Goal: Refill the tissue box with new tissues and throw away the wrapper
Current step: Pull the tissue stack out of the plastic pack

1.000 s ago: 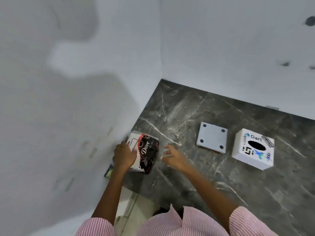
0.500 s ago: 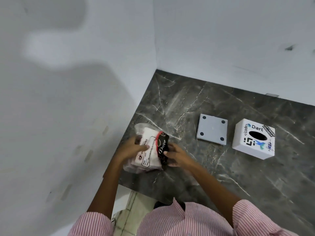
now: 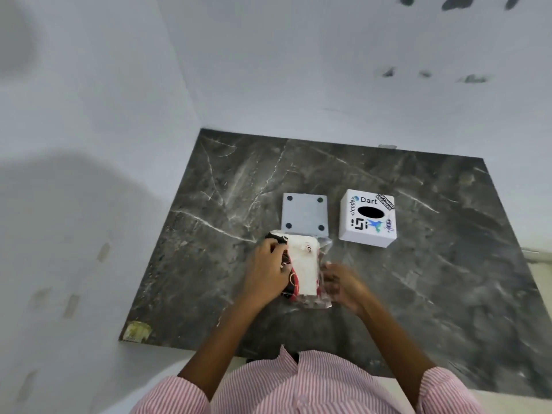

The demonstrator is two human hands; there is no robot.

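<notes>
My left hand (image 3: 264, 268) & right hand (image 3: 343, 283) grip tissue pack (image 3: 301, 268); box (image 3: 368, 221) at 2 o'clock. Hard tear could scatter tissues.

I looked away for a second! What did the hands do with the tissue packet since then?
The tissue pack left the wall on the left and now sits in front of the grey base plate. First only the left hand held it; now the right hand grips its clear wrapper too. The tissue box and plate stayed put.
</notes>
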